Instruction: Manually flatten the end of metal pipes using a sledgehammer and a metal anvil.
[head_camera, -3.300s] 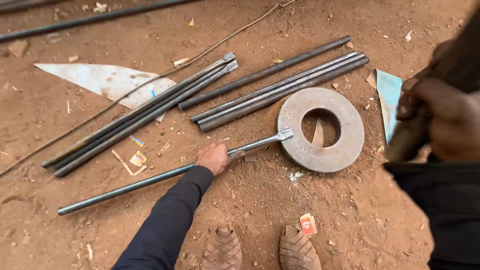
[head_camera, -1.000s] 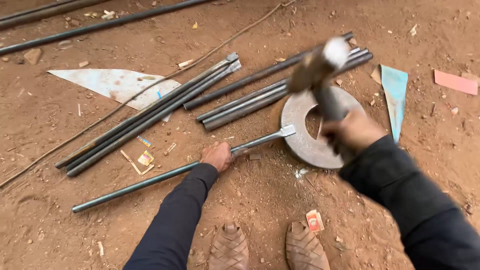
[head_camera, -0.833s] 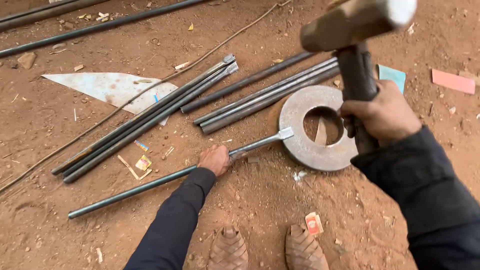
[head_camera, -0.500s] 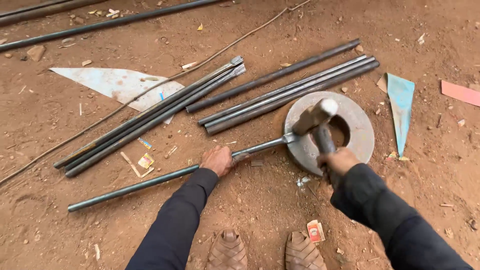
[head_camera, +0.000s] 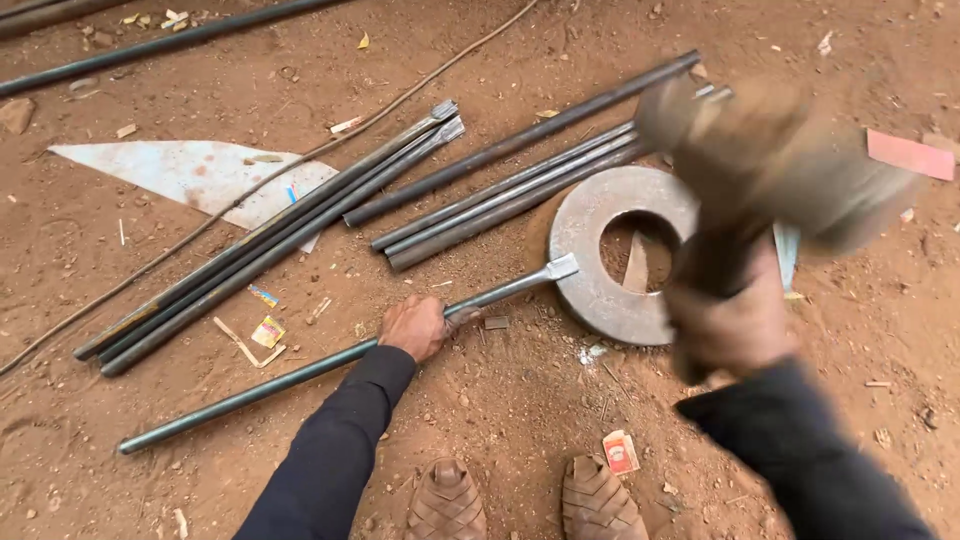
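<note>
With our left hand (head_camera: 415, 327) clamped round the rod (head_camera: 330, 362), whose flattened tip rests on the steel ring (head_camera: 600, 265), and our right hand (head_camera: 728, 325) fisted on the raised hammer (head_camera: 775, 160), a crooked blow could kick the rod loose or glance toward our fingers.

There is one camera, worn on the person's head. It looks steeply down at the red dirt ground (head_camera: 500, 400) right in front of the person. The sandals (head_camera: 520, 500) show at the bottom edge, so it looks out past the feet. The raised hammer (head_camera: 770, 160) is very near the camera and blurry. The long metal rods (head_camera: 270, 240) lie farther off, toward the top.
</note>
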